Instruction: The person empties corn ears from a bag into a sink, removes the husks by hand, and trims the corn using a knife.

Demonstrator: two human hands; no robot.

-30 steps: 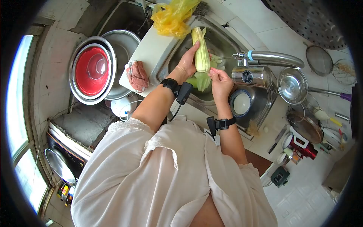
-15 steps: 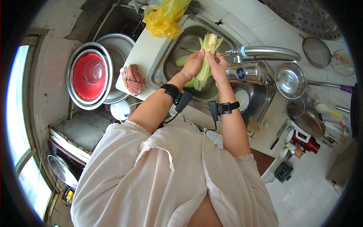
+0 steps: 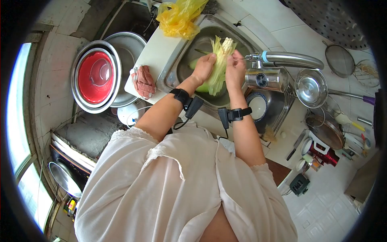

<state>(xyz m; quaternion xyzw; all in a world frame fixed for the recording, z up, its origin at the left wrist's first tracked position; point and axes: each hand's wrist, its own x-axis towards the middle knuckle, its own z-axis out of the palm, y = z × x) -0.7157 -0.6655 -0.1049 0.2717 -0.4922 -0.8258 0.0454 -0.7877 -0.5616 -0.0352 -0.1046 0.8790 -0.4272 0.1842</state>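
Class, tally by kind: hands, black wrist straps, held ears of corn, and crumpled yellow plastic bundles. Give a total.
Hands: 2 (left hand, right hand)
Black wrist straps: 2
Held ear of corn: 1
Yellow plastic bundle: 1
Total: 6

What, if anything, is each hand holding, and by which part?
An ear of corn: the left hand holds it mid-length by its husk; the right hand is at the husk's opposite side, near the bare kernels, its grip unclear.
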